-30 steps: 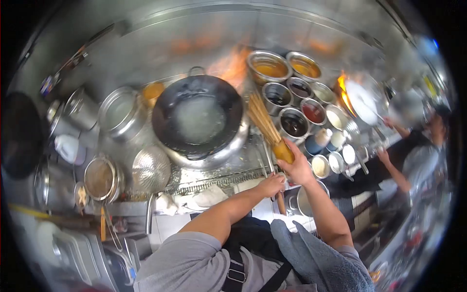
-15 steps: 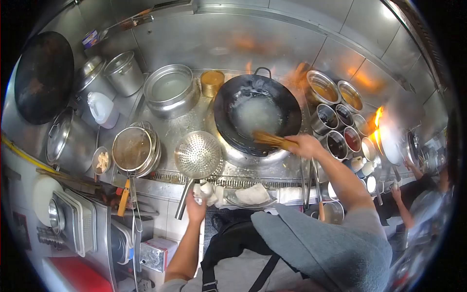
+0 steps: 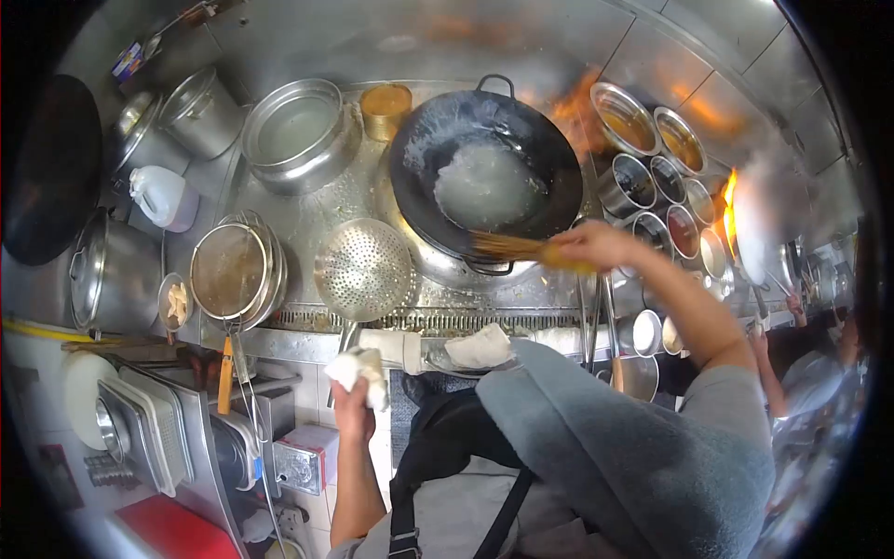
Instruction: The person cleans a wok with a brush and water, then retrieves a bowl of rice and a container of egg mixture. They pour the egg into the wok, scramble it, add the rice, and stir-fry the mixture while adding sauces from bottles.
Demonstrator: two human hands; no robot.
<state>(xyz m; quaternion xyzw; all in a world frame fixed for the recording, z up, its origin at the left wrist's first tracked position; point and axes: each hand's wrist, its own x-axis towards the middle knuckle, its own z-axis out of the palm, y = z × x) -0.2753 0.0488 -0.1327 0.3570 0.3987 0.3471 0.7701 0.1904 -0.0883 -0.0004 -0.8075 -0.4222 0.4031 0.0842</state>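
Note:
My right hand (image 3: pixel 594 246) is wrapped round a bamboo wok brush (image 3: pixel 507 246), whose bristles point left above the wok's near rim. The black wok (image 3: pixel 424 130) sits on the burner with cloudy, foamy water in its bottom. In my left hand (image 3: pixel 354 410) is a bunched white cloth (image 3: pixel 358 369), held low at the stove's front edge. Just beyond that hand lies a perforated strainer ladle (image 3: pixel 363 270), its handle running toward me and partly hidden behind the cloth.
A wide pot of liquid (image 3: pixel 296 130) and a gold-coloured tin (image 3: pixel 386 110) stand at the back. Fine-mesh strainers (image 3: pixel 229 272) rest at left. Several seasoning pots (image 3: pixel 633 182) crowd the right. Flames (image 3: pixel 730 214) rise near another person (image 3: pixel 810 377) at far right.
My left hand has moved down and toward me from beside the strainer ladle's handle, with the white cloth lifted in it. The brush has drawn back to the wok's near rim. The view has shifted.

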